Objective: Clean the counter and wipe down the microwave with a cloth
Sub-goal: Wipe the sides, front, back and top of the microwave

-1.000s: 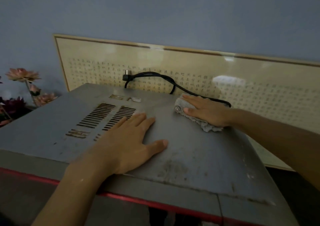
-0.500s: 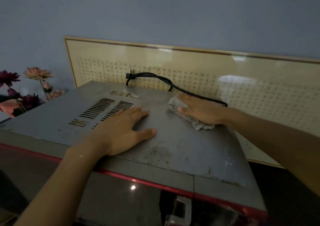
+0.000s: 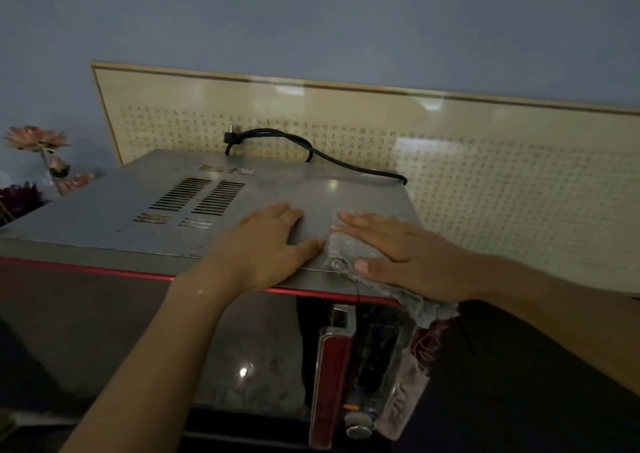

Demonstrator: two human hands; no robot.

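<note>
A home room: a microwave (image 3: 214, 210) against a blue wall, framed calligraphy (image 3: 485, 161) behind, artificial flowers (image 3: 38, 140) alongside.

I see the microwave (image 3: 104, 217) filling the middle and lower left of the frame, viewed from above its front. Its top is a flat grey metal sheet, scuffed and smudged, with two rows of vent slots (image 3: 197, 198) left of centre. A thin red strip (image 3: 86, 268) runs along the front top edge above a dark, glossy door (image 3: 104, 331). A red handle (image 3: 330, 383) stands upright at lower centre. The cloth (image 3: 353, 248) is grey, frayed and crumpled. It lies at the right front of the top under my flat right hand (image 3: 408, 255), one end drooping over the front edge.
</note>
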